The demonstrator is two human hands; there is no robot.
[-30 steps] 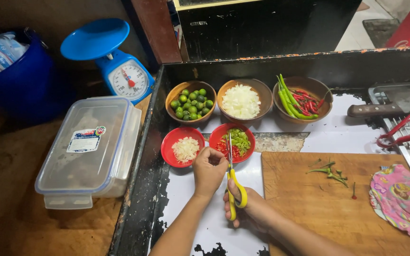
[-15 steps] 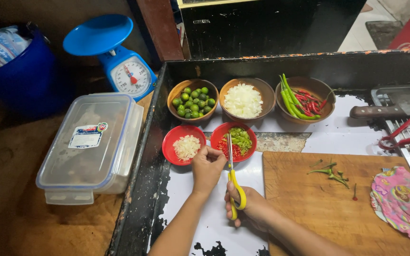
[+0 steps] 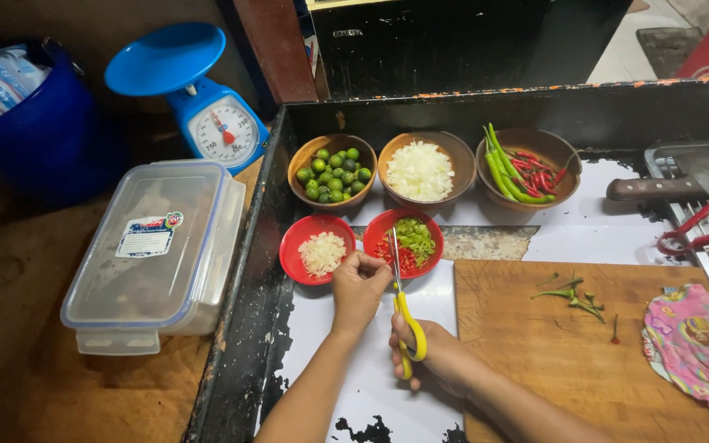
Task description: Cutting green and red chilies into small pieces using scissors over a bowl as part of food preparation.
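Note:
My right hand (image 3: 436,354) grips yellow-handled scissors (image 3: 404,316), their blades pointing up over the near rim of a red bowl (image 3: 377,227) of chopped green and red chilli. My left hand (image 3: 358,285) is closed in a fist just left of the blades, pinching something too small to make out. Beside it stands a second red bowl (image 3: 293,250) with chopped white pieces.
Behind stand three brown bowls: small limes (image 3: 305,155), diced onion (image 3: 455,150), whole chillies (image 3: 562,151). Chilli stems (image 3: 569,294) lie on a wooden board (image 3: 551,353) with a pink cloth (image 3: 697,344). A knife (image 3: 658,186), red tongs (image 3: 699,230), plastic box (image 3: 153,250), blue scale (image 3: 198,102).
Both hands have stayed at the chilli bowl with only slight shifts; the scissors remain pointed at its rim.

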